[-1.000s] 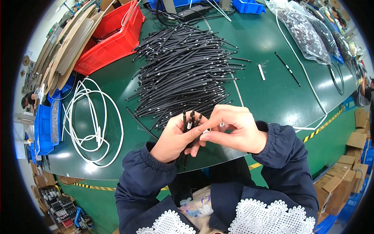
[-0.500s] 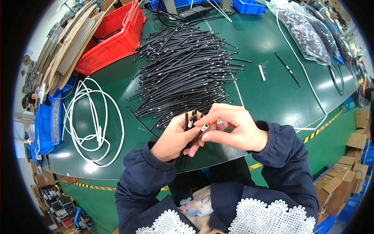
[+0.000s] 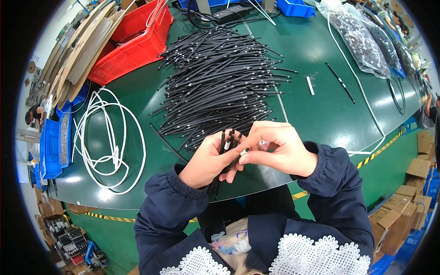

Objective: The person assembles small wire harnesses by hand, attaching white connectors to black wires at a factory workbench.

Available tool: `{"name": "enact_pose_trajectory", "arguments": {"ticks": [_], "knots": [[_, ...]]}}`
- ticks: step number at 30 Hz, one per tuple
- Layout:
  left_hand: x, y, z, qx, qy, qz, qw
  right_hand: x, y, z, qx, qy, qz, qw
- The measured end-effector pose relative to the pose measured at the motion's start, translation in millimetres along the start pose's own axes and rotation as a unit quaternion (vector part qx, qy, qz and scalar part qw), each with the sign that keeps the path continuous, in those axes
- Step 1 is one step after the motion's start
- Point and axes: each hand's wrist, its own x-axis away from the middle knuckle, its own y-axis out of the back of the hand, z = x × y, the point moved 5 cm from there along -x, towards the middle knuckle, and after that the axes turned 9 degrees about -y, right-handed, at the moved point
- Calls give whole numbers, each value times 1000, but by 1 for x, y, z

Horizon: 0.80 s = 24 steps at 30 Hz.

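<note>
My left hand (image 3: 207,160) is closed round a small bunch of thin black tubes (image 3: 223,136), their upper ends standing above the fingers. One of these ends carries a white sleeve (image 3: 227,145). Thumb and forefinger of my right hand (image 3: 286,151) pinch another short white sleeve (image 3: 244,151), fitted on the tip of a black tube that the left hand steadies; a black end shows in its mouth. A further loose white sleeve (image 3: 262,142) sits among the curled right fingers. Just beyond both hands lies a large pile of black tubes (image 3: 215,87), many with white bands.
Coiled white tubing (image 3: 120,160) lies at left, near blue bins (image 3: 51,149) and a red bin (image 3: 133,57). To the right are a white sleeve piece (image 3: 310,85), a single black tube (image 3: 340,83) and plastic bags of small parts (image 3: 353,39). A green table (image 3: 321,121) carries everything.
The right fingertips have moved down over the pinched white sleeve. Its mouth looked hollow before; now a black end shows there. The left hand keeps its bunch.
</note>
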Motion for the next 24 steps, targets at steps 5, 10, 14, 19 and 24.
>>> {"name": "enact_pose_trajectory", "arguments": {"ticks": [5,10,14,19,24], "knots": [[2,0,0,-3,-10,-27,1000,0,-1,-2,-15,24,-10,1000],[1,4,3,-3,-15,0,1000,1,0,-2,-17,37,-9,999],[2,2,-2,-23,-27,-26,999,1,0,-2,-21,23,-6,1000],[5,3,-6,-35,-68,-62,995,0,1,0,-6,19,-20,1000],[9,3,-8,-76,-88,-94,989,1,0,1,7,55,-42,998]]}}
